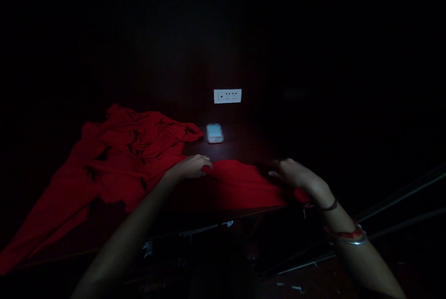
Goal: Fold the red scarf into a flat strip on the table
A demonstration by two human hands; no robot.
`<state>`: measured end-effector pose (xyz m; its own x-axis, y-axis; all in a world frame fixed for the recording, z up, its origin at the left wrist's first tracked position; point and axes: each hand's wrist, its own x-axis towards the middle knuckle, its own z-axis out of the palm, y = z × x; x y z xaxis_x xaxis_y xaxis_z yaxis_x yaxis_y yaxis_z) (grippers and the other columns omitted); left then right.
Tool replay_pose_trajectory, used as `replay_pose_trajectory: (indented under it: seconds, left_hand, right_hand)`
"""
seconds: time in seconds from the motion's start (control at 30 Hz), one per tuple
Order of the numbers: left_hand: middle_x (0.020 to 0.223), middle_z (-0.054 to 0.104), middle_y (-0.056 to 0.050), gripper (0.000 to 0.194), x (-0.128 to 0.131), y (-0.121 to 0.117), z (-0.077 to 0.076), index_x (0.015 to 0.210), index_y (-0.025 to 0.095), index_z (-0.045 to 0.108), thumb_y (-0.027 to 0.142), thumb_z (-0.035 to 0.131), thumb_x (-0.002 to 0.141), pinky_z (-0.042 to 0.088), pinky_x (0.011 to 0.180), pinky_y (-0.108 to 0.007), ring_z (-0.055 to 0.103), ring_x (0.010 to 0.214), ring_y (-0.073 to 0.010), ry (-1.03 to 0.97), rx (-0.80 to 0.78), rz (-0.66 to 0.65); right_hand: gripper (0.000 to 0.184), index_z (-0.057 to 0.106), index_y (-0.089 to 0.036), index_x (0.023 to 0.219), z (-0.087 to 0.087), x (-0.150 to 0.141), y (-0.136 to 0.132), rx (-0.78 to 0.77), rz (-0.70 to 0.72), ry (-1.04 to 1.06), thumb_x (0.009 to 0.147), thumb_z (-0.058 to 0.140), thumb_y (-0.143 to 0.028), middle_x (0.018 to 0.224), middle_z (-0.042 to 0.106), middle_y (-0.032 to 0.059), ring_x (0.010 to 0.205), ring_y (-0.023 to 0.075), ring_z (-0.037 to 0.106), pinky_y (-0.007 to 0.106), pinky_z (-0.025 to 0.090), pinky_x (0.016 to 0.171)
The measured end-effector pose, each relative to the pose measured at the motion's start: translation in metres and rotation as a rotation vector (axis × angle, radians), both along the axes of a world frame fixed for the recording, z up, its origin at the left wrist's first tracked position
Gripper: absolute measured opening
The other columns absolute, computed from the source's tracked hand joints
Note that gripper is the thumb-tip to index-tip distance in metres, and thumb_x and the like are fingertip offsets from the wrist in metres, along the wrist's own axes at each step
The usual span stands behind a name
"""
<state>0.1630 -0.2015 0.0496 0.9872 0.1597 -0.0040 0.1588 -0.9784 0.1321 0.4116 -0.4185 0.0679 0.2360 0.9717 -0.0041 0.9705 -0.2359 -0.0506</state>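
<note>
A red long-sleeved garment [139,164] lies crumpled across the left and middle of a dark wooden tabletop. One sleeve [240,183] stretches to the right along the table's near edge. My left hand [193,165] is closed on the red cloth, pinching the upper edge where the sleeve begins. Over the far end of that sleeve rests my right hand [292,172], palm down, thumb and fingers apart; its fingertips are partly lost in shadow. Another red sleeve [31,238] trails toward the lower left.
A small pale box-like object [214,133], blurred out, sits on the table [237,143] behind the sleeve. On the dark wall is a white socket panel [227,96]. Pale scraps [296,288] lie on the floor at lower right. Most surroundings are too dark to make out.
</note>
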Motion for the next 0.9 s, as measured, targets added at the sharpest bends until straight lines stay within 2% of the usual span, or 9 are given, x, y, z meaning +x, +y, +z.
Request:
replay_pose_trajectory:
  seconds: [0.1,0.2,0.27,0.33,0.43,0.53,0.63,0.73,0.9]
  left_hand:
    - [0.082,0.062,0.002,0.022,-0.012,-0.005,0.017,0.089,0.023,0.061,0.029,0.056,0.069,0.039,0.076,-0.022,0.055,0.080,-0.0129,0.117,-0.253,0.007]
    - [0.079,0.062,0.003,0.032,-0.014,-0.005,0.024,0.099,0.021,0.057,0.039,0.049,0.074,0.041,0.068,-0.020,0.057,0.072,-0.0113,0.208,-0.483,0.029]
    - [0.089,0.062,-0.001,0.035,-0.006,0.000,0.016,0.103,0.019,0.055,0.041,0.041,0.080,0.041,0.073,-0.022,0.056,0.080,-0.0125,0.052,-0.398,0.106]
    - [0.103,0.057,-0.005,0.037,0.007,0.005,0.002,0.105,0.017,0.054,0.041,0.041,0.080,0.038,0.082,-0.024,0.052,0.094,-0.0153,-0.111,-0.183,0.213]
    - [0.113,0.052,-0.008,0.041,0.029,0.013,-0.023,0.111,0.016,0.051,0.038,0.048,0.076,0.036,0.086,-0.025,0.048,0.102,-0.0173,-0.060,-0.013,0.290]
    - [0.107,0.056,-0.007,0.035,0.044,0.019,-0.038,0.106,0.018,0.054,0.031,0.053,0.074,0.038,0.084,-0.024,0.051,0.098,-0.0173,-0.015,0.030,0.336]
    - [0.102,0.057,-0.007,0.027,0.046,0.027,-0.037,0.100,0.017,0.056,0.024,0.048,0.076,0.039,0.084,-0.027,0.051,0.097,-0.0187,-0.074,0.068,0.432]
    - [0.100,0.055,-0.009,0.026,0.041,0.034,-0.031,0.100,0.017,0.055,0.021,0.045,0.077,0.040,0.082,-0.029,0.052,0.094,-0.0196,-0.118,0.113,0.539]
    - [0.116,0.044,-0.015,0.038,0.043,0.019,-0.034,0.115,0.016,0.045,0.019,0.044,0.077,0.035,0.086,-0.040,0.043,0.107,-0.0262,-0.203,0.220,0.668]
  right_hand:
    - [0.034,0.052,-0.017,0.109,-0.003,0.009,0.022,0.018,0.018,-0.016,0.080,0.045,-0.033,0.103,0.058,0.0105,0.087,0.0189,0.056,0.025,0.042,0.072]
    - [0.043,0.052,-0.017,0.112,-0.018,0.014,0.041,-0.168,-0.037,-0.006,0.070,0.057,-0.026,0.110,0.055,0.0113,0.092,0.0208,0.055,0.025,0.042,0.072]
    - [0.032,0.059,-0.018,0.101,-0.028,0.014,0.047,-0.265,-0.079,0.017,0.069,0.055,-0.019,0.099,0.060,0.0101,0.083,0.0201,0.058,0.024,0.042,0.065]
    - [0.022,0.063,-0.016,0.089,-0.032,0.012,0.051,-0.256,-0.105,0.017,0.072,0.049,-0.016,0.088,0.063,0.0103,0.076,0.0200,0.060,0.024,0.041,0.059]
    - [0.026,0.059,-0.013,0.095,-0.027,0.011,0.056,-0.142,-0.134,-0.030,0.078,0.039,-0.015,0.096,0.059,0.0138,0.083,0.0214,0.057,0.025,0.040,0.062]
    - [0.033,0.049,-0.012,0.109,-0.014,0.014,0.068,0.119,-0.206,-0.118,0.082,0.030,-0.013,0.109,0.052,0.0148,0.091,0.0199,0.052,0.025,0.039,0.070]
    - [0.032,0.050,-0.013,0.107,-0.005,0.020,0.082,0.271,-0.224,-0.159,0.082,0.030,-0.013,0.107,0.051,0.0131,0.091,0.0189,0.051,0.024,0.038,0.073]
    - [0.031,0.055,-0.015,0.101,-0.009,0.026,0.093,0.152,-0.169,-0.112,0.084,0.030,-0.015,0.105,0.052,0.0127,0.091,0.0189,0.051,0.025,0.038,0.074]
    - [0.033,0.054,-0.018,0.108,-0.039,0.031,0.099,0.047,-0.091,-0.007,0.076,0.049,-0.024,0.108,0.051,0.0101,0.089,0.0171,0.053,0.022,0.039,0.073]
